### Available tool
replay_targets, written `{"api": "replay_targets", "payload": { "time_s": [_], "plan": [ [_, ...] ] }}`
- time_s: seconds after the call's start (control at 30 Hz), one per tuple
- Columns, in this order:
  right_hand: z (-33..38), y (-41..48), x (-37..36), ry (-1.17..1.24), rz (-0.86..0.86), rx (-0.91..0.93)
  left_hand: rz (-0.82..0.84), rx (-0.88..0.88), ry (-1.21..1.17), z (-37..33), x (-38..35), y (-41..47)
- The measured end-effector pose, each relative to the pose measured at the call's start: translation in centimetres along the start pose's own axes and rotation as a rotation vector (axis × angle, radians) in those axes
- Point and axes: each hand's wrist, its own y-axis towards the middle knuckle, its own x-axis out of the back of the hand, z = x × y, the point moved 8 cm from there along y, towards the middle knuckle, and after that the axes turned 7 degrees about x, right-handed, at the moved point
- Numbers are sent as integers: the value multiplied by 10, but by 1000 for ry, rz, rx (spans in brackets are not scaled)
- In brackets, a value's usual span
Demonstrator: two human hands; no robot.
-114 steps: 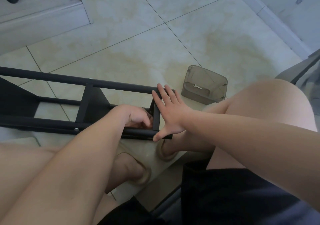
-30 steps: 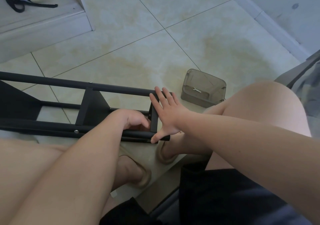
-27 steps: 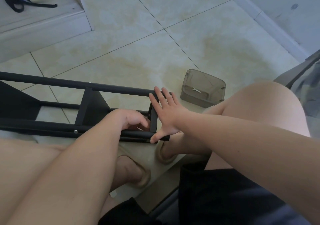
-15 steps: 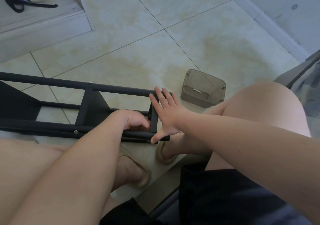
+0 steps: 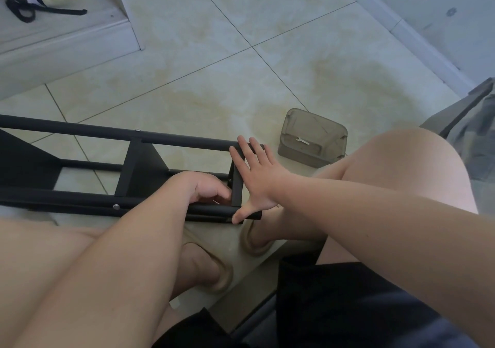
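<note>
A black metal frame [image 5: 80,133] of tubes and flat crossbars lies on its side on the tiled floor in front of my knees. My right hand [image 5: 255,180] presses flat against its end crossbar [image 5: 237,187], fingers straight and spread, thumb on the lower tube. My left hand [image 5: 207,188] reaches inside the frame just left of that crossbar, fingers curled; what they grip is hidden. A small silver wrench [image 5: 302,140] lies on an upturned smoky plastic box [image 5: 312,138] to the right.
My bare knees and sandalled feet [image 5: 214,272] sit close under the frame. A white step [image 5: 67,44] with a bag and black strap is at the far left. A wall skirting [image 5: 417,39] runs along the right, and grey cloth [image 5: 476,122] lies at the right edge.
Almost nothing has moved; both hands stay at the end crossbar, with only a slight shift of the view.
</note>
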Motion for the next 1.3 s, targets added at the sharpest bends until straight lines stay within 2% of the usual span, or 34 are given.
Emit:
{"api": "replay_targets", "payload": {
  "time_s": [0.33,0.5,0.83,1.03,1.3],
  "plan": [
    [0,0,0,11,18,6,97,-23,-105,2,-5,5],
    [1,-1,0,-1,19,5,-20,35,0,5,4,4],
    [-1,1,0,1,9,2,73,-6,-78,-1,-4,-1],
    [-2,2,-3,-9,0,-2,23,43,-10,2,-3,-1],
    [-2,3,-3,-5,1,-2,52,-29,-73,-2,-5,-1]
  ]
}}
